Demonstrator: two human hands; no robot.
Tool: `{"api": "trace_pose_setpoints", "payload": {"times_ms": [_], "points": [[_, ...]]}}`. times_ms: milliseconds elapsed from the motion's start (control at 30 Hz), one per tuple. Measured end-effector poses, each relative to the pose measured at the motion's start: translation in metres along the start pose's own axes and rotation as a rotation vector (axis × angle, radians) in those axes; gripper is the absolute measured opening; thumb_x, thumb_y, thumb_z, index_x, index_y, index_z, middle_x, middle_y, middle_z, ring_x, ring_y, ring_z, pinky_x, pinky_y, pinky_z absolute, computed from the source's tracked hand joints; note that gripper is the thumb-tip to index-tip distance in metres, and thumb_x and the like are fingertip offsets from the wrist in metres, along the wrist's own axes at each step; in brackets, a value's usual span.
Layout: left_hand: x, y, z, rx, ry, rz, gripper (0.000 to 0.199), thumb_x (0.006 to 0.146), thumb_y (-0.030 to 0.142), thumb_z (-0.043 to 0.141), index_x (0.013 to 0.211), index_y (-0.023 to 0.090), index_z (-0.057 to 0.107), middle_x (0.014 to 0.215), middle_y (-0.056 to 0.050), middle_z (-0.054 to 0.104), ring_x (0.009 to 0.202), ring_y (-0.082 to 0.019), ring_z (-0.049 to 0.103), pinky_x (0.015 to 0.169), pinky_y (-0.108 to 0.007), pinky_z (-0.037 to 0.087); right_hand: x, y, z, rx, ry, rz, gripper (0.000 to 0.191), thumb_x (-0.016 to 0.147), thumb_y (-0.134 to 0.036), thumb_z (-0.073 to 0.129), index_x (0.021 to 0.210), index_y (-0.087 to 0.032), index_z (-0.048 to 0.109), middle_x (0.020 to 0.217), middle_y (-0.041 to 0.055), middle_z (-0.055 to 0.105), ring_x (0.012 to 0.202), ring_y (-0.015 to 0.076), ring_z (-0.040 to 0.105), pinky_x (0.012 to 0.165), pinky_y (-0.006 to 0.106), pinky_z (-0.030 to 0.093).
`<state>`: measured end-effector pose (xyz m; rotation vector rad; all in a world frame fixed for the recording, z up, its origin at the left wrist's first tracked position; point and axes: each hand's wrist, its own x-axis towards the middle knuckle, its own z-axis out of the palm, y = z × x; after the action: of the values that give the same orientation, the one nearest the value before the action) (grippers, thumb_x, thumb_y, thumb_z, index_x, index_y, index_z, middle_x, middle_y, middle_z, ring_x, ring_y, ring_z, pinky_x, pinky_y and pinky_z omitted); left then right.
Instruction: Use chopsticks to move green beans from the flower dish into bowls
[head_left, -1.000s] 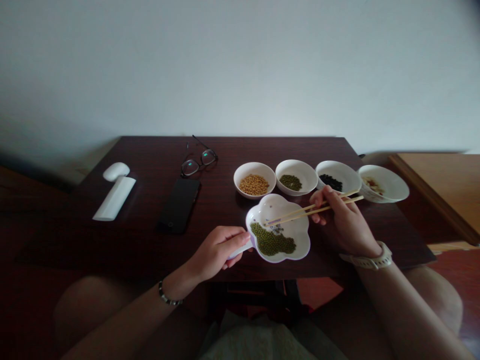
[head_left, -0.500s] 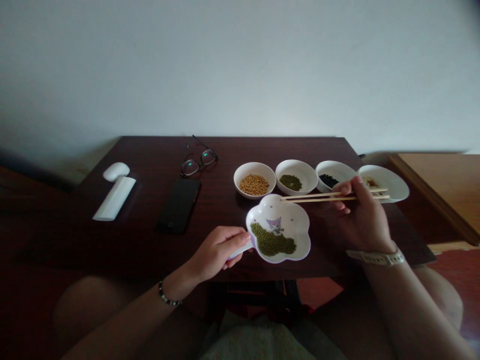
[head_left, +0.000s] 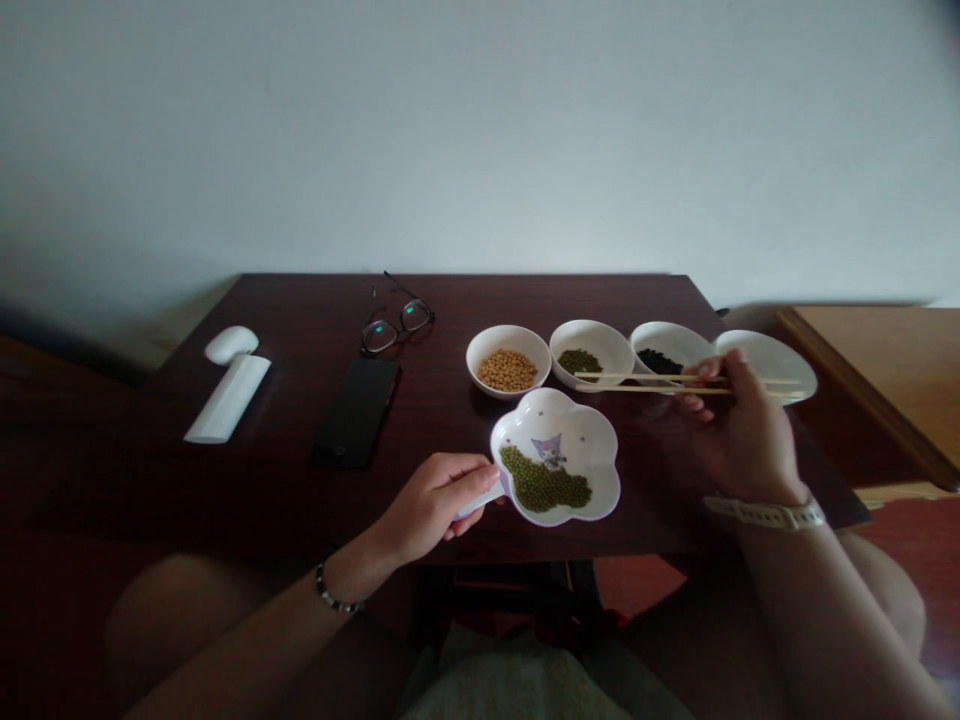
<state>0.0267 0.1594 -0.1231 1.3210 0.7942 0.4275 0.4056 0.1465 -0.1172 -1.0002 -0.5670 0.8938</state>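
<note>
Dark wood tabletop (head_left: 300, 310) fills my view, with a white plastic case (head_left: 227, 398) at far left, then wire-rimmed glasses (head_left: 396, 325) and a black phone (head_left: 356, 412). The left hand (head_left: 427, 497) curls closed around the handle of a flower-shaped dish (head_left: 592, 440) holding green mung beans (head_left: 544, 490). Beyond it, left to right, I see a soybean bowl (head_left: 510, 333), a mung bean bowl (head_left: 592, 335), a black bean bowl (head_left: 671, 338) and a white plate (head_left: 780, 365). The right hand (head_left: 739, 430) pinches bamboo chopsticks (head_left: 645, 382), their long axis running left to right, the tips over the mung bean bowl and well beyond the dish; I cannot tell whether they grip anything
</note>
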Motion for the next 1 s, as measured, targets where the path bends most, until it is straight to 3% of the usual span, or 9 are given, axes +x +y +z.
{"api": "trace_pose_setpoints", "payload": {"times_ms": [167, 300, 1000], "points": [[0.003, 0.004, 0.003, -0.009, 0.002, 0.001, 0.048, 0.117, 0.055, 0.063, 0.093, 0.014, 0.074, 0.056, 0.005, 0.054, 0.044, -0.008, 0.039, 0.044, -0.023, 0.024, -0.016, 0.001, 0.011, -0.188, -0.275, 0.186, 0.042, 0.108, -0.055, 0.084, 0.085, -0.021, 0.073, 0.082, 0.0026, 0.065, 0.058, 0.0102, 0.052, 0.045, 0.022, 0.041], [0.007, 0.008, 0.006, -0.005, -0.009, 0.004, 0.049, 0.117, 0.056, 0.062, 0.094, 0.014, 0.074, 0.056, 0.005, 0.054, 0.043, -0.008, 0.039, 0.044, -0.023, 0.024, -0.023, 0.004, 0.017, -0.230, -0.351, 0.243, 0.044, 0.109, -0.059, 0.080, 0.085, -0.022, 0.074, 0.078, 0.0037, 0.066, 0.059, 0.0135, 0.056, 0.046, 0.024, 0.044], [0.008, 0.008, 0.007, 0.010, -0.004, -0.021, 0.053, 0.115, 0.061, 0.062, 0.095, 0.014, 0.075, 0.056, 0.005, 0.054, 0.043, -0.009, 0.040, 0.044, -0.023, 0.025, -0.021, 0.008, 0.017, -0.234, -0.330, 0.206, 0.047, 0.107, -0.063, 0.082, 0.083, -0.023, 0.073, 0.076, 0.0033, 0.067, 0.059, 0.0144, 0.057, 0.048, 0.026, 0.047]]}}
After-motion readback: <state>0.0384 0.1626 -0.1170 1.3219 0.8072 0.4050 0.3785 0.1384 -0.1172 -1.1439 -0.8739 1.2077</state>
